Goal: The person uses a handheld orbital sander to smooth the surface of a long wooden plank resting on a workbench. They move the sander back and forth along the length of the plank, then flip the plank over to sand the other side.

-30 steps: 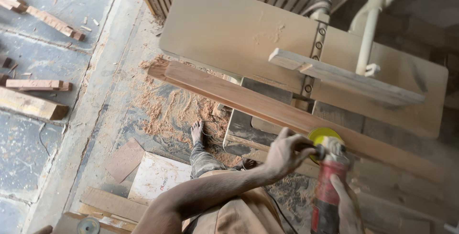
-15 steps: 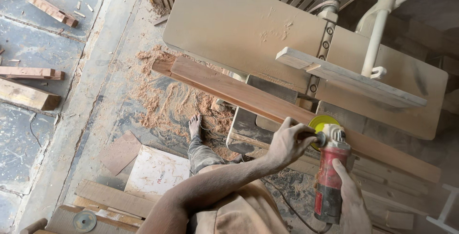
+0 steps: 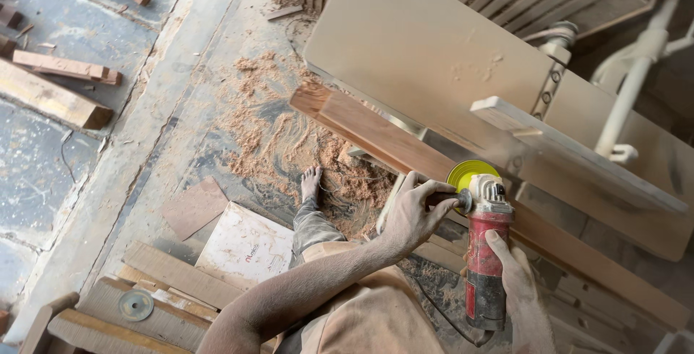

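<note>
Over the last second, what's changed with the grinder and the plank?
The grinder with its yellow disc has slid along the plank toward its near-left end, so less plank shows ahead of the disc. The head camera swung too, shifting the whole scene. Unchanged: left hand on the side handle, right hand on the red body, disc against the plank.

One flat, square, off-white cardboard package lies on the floor at the near left, tilted, with a small red and dark printed mark near its right edge. A brown board rests just beside its far left corner. No screens or signs show.
</note>
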